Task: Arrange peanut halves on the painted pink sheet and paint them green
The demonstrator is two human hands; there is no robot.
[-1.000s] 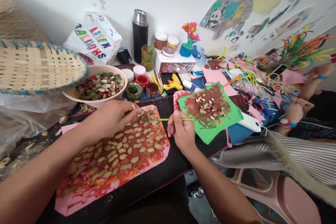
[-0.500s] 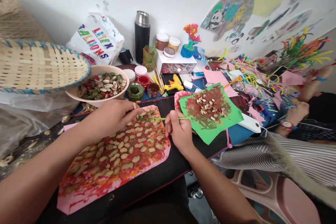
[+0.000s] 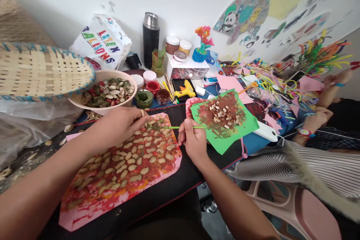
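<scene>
Over the far right part of a painted pink sheet (image 3: 174,165), a thin green-handled paintbrush (image 3: 172,127) lay nearly level from side to side, its bristle end toward the left. The right hand (image 3: 194,142) was closed on its handle, thumb uppermost, with the butt showing beyond the fist. The bristle end sat between the two hands, seemingly a little nearer the left fingertips, just beside some green-stained peanut shells (image 3: 156,123). The left hand (image 3: 125,125) reached across the sheet from the left, thumb and fingers drawn together; whether they pinched a shell could not be told. Nearer the body, rows of tan peanut shells (image 3: 131,161) covered the red and orange paint. Beyond the sheet stood open jars of green paint (image 3: 144,104), red paint (image 3: 152,89) and brown paint (image 3: 163,98). To the right lay a green sheet (image 3: 222,144) bearing more shells; to the left, a bowl of shells (image 3: 105,111).
</scene>
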